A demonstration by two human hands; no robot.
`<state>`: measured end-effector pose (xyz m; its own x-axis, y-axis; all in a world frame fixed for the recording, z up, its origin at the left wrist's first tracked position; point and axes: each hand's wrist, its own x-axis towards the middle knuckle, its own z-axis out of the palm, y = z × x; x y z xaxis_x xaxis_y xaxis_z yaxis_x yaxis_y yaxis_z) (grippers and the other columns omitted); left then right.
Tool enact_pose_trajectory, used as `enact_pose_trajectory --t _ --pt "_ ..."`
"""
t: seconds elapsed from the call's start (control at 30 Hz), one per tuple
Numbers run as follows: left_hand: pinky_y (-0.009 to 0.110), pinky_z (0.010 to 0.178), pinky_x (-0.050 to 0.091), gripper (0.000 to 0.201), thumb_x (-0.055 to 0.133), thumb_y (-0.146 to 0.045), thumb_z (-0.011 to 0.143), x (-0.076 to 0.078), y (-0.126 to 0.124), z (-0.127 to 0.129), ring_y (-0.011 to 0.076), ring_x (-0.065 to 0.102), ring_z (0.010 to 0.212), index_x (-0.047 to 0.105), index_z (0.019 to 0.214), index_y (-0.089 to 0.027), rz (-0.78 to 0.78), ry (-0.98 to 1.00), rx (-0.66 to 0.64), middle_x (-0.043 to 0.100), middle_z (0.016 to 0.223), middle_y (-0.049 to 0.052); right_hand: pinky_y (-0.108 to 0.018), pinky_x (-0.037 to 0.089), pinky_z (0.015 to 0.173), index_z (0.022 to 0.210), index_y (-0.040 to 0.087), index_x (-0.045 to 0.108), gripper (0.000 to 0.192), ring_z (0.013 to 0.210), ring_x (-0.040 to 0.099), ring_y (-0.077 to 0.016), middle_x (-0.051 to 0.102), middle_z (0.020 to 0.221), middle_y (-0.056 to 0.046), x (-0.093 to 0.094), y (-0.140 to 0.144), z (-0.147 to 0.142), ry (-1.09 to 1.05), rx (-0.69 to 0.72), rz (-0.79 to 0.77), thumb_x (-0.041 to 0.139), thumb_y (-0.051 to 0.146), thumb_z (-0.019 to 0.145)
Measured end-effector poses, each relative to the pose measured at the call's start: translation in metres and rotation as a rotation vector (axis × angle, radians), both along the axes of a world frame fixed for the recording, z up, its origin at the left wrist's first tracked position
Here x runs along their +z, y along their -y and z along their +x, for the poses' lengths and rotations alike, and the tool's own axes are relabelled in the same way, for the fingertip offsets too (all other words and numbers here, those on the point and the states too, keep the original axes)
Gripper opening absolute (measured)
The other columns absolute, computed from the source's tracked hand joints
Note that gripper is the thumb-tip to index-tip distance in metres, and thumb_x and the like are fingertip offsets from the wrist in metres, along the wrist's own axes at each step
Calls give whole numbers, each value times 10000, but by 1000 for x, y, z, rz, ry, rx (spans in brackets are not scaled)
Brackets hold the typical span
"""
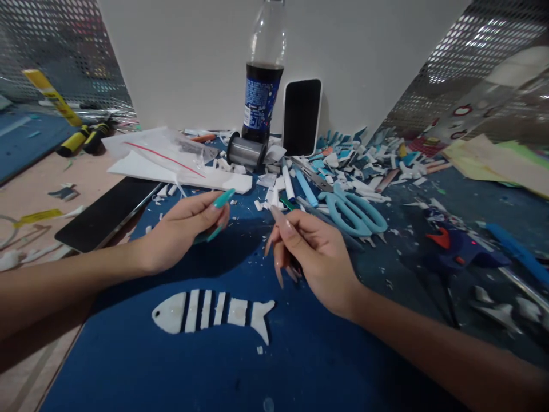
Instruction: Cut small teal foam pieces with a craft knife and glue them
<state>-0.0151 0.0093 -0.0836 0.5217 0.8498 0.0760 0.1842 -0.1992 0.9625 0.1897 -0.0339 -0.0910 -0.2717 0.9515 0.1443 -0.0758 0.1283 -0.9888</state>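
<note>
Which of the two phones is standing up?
The phone leaning on the wall beside the bottle. The other phone lies flat at the mat's left edge.

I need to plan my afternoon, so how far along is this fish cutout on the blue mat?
The white fish already lies assembled from cut segments on the blue mat, head to tail. The left hand holds a small teal piece; the right hand hovers beside it, its hold unclear. No teal is on the fish yet. Scraps and scissors remain out.
</note>
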Motion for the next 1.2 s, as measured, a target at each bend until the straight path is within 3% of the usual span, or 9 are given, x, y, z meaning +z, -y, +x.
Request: enact_pose_trajectory --t 0.1,0.2,0.6,1.2 --pt "210 458 246 264 367 -263 903 2 13 8 70 303 484 432 666 -165 -359 162 -99 374 588 -36 -147 410 423 730 174 561 233 410 506 -39 536 522 44 1 7 -2 135 -44 179 465 248 930" --pt "209 468 237 234 404 -261 890 1 19 12 67 303 492 458 689 -154 -479 205 -154 381 598 -35 -151 398 402 752 183 549 214 385 492 -40 543 515 47 1 9 -2 203 -93 253 451 240 935" --pt "204 462 222 228 572 -305 816 0 17 13 63 315 499 496 676 -142 -508 286 -157 411 573 -39 -166 435 397 775 189 552 190 404 522 -56 575 571 27 -1 12 -3 270 -71 344 453 227 932" --pt "201 424 208 253 573 -309 830 1 17 14 49 299 461 496 656 -143 -489 293 -191 403 533 -50 -174 458 415 799 189 564 179 462 563 -66 604 648 11 -3 12 -3 253 -66 350 448 209 934"
